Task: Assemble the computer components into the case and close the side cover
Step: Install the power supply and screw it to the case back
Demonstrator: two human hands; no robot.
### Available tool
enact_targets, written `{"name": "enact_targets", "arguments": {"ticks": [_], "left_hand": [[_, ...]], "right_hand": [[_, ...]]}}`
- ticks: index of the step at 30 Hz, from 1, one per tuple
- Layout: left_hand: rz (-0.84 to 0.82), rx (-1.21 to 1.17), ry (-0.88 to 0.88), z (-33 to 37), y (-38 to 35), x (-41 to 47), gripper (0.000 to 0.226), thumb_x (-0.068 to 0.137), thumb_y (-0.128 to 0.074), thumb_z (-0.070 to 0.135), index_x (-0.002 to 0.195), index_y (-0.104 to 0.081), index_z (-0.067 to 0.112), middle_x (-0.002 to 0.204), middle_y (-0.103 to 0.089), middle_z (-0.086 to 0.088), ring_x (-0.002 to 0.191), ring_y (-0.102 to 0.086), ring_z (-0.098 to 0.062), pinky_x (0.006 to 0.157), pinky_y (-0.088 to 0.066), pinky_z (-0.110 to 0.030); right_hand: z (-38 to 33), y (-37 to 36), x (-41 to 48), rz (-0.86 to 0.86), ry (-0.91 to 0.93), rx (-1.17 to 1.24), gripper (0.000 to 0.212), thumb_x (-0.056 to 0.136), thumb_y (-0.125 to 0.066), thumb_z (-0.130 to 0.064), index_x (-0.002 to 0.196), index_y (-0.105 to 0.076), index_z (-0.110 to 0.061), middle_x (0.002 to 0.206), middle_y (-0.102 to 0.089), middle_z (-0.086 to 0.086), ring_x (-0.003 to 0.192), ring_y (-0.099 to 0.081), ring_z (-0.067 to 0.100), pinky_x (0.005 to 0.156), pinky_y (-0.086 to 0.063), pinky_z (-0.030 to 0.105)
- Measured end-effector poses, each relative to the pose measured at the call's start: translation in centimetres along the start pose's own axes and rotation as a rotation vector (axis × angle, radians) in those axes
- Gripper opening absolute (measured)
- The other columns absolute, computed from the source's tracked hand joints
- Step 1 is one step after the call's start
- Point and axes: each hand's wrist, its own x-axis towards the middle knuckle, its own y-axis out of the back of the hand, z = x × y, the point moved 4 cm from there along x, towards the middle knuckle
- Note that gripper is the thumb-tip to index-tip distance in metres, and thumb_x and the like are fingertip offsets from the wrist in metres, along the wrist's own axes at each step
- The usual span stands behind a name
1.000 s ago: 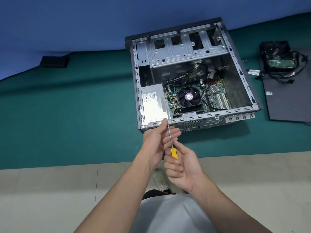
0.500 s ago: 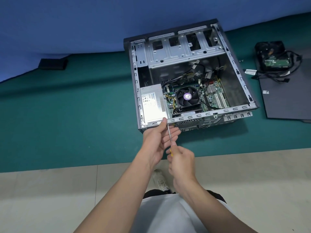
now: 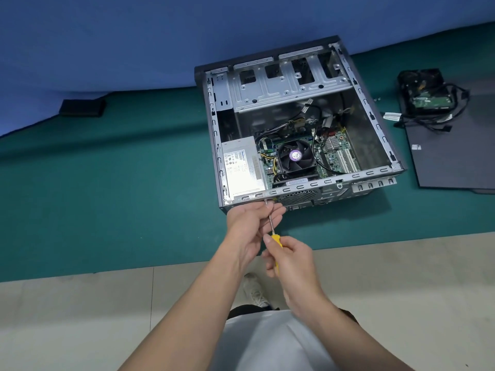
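In the head view, the open computer case [image 3: 348, 178] is seen lying on a green mat [image 3: 120, 188], open side up, with the power supply [image 3: 241, 167] and a fan [image 3: 294, 156] seated inside. A screwdriver [image 3: 271, 223] is set against the case's near rim. Its yellow handle is gripped by the right hand [image 3: 293, 259], and its shaft is pinched near the tip by the left hand [image 3: 247, 223]. The dark side cover [image 3: 455, 156] is laid flat to the right, apart from the case, with a hard drive [image 3: 428, 100] and cables at its far end.
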Motion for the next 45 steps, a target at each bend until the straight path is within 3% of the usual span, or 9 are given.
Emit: {"name": "enact_targets", "arguments": {"ticks": [3,7,13,16,21,24,34,40,45], "left_hand": [[0.026,-0.003,-0.014,-0.1,-0.4,-0.1,0.003,0.089,-0.059,-0.009,0.091,-0.061,-0.010,0.076,-0.073,-0.017,0.071,-0.074,-0.024,0.059,-0.058,-0.023],[0.018,-0.001,-0.011,-0.1,-0.5,-0.1,0.002,0.089,-0.059,-0.009,0.089,-0.061,-0.009,0.073,-0.073,-0.016,0.067,-0.073,-0.022,0.060,-0.059,-0.024],[-0.014,0.036,0.004,0.4,-0.1,-0.2,0.005,0.088,-0.061,-0.008,0.093,-0.062,-0.009,0.081,-0.073,-0.017,0.074,-0.073,-0.023,0.064,-0.059,-0.023],[0.005,0.037,-0.015,0.2,-0.1,-0.2,0.003,0.088,-0.060,-0.008,0.091,-0.062,-0.008,0.077,-0.073,-0.016,0.072,-0.073,-0.022,0.063,-0.059,-0.023],[0.067,0.016,-0.038,-0.1,-0.5,-0.2,0.006,0.088,-0.060,-0.010,0.094,-0.061,-0.011,0.076,-0.072,-0.018,0.067,-0.073,-0.023,0.062,-0.060,-0.025],[0.074,0.032,-0.045,-0.1,-0.6,-0.2,0.003,0.089,-0.060,-0.009,0.086,-0.062,-0.008,0.077,-0.071,-0.018,0.067,-0.073,-0.022,0.061,-0.059,-0.025],[0.070,0.051,-0.039,0.0,-0.3,-0.3,0.004,0.087,-0.064,-0.006,0.084,-0.063,-0.004,0.073,-0.073,-0.013,0.069,-0.072,-0.019,0.064,-0.059,-0.022],[0.103,0.035,-0.041,0.1,-0.6,-0.6,0.002,0.086,-0.064,-0.009,0.084,-0.064,-0.009,0.075,-0.072,-0.018,0.068,-0.073,-0.023,0.066,-0.060,-0.026],[0.081,0.041,-0.023,0.2,-0.5,-0.5,0.001,0.085,-0.065,-0.008,0.085,-0.064,-0.009,0.076,-0.073,-0.019,0.070,-0.073,-0.024,0.065,-0.060,-0.026]], "right_hand": [[-0.1,0.5,-0.6,0.210,0.264,-0.734,0.032,0.095,-0.048,-0.045,0.075,-0.052,-0.020,0.071,-0.063,0.007,0.069,-0.053,0.030,0.061,-0.044,0.041],[-0.6,-0.4,0.1,0.202,0.276,-0.759,0.031,0.100,-0.039,-0.036,0.072,-0.043,-0.022,0.072,-0.059,0.006,0.065,-0.045,0.027,0.058,-0.031,0.036],[0.8,-1.2,0.3,-0.303,-0.417,0.715,0.032,0.095,-0.048,-0.029,0.073,-0.053,-0.007,0.047,-0.028,-0.005,0.033,-0.014,0.004,0.031,-0.013,0.016],[0.3,-1.2,0.0,-0.375,-0.509,0.832,0.030,0.091,-0.051,-0.030,0.077,-0.055,-0.004,0.047,-0.032,-0.004,0.034,-0.014,0.005,0.029,-0.016,0.017],[-0.7,0.6,-0.6,0.135,0.328,-0.794,0.035,0.099,-0.039,-0.042,0.091,-0.054,-0.011,0.078,-0.062,0.009,0.070,-0.057,0.032,0.062,-0.046,0.042],[-1.2,-0.3,-0.3,0.170,0.408,-1.065,0.034,0.102,-0.028,-0.037,0.096,-0.048,-0.010,0.087,-0.062,0.011,0.083,-0.059,0.037,0.060,-0.037,0.039],[0.3,-1.8,-0.2,-0.369,-0.398,0.796,0.030,0.093,-0.048,-0.032,0.076,-0.051,-0.007,0.043,-0.029,-0.005,0.029,-0.016,0.004,0.032,-0.015,0.018],[-1.4,-0.5,-1.2,0.175,0.233,-0.839,0.040,0.100,-0.033,-0.047,0.096,-0.052,-0.011,0.088,-0.063,0.008,0.080,-0.056,0.029,0.060,-0.029,0.034],[-1.8,-1.7,-0.8,0.221,0.284,-0.944,0.035,0.103,-0.026,-0.039,0.093,-0.044,-0.011,0.098,-0.063,0.016,0.077,-0.053,0.032,0.057,-0.022,0.036]]}}
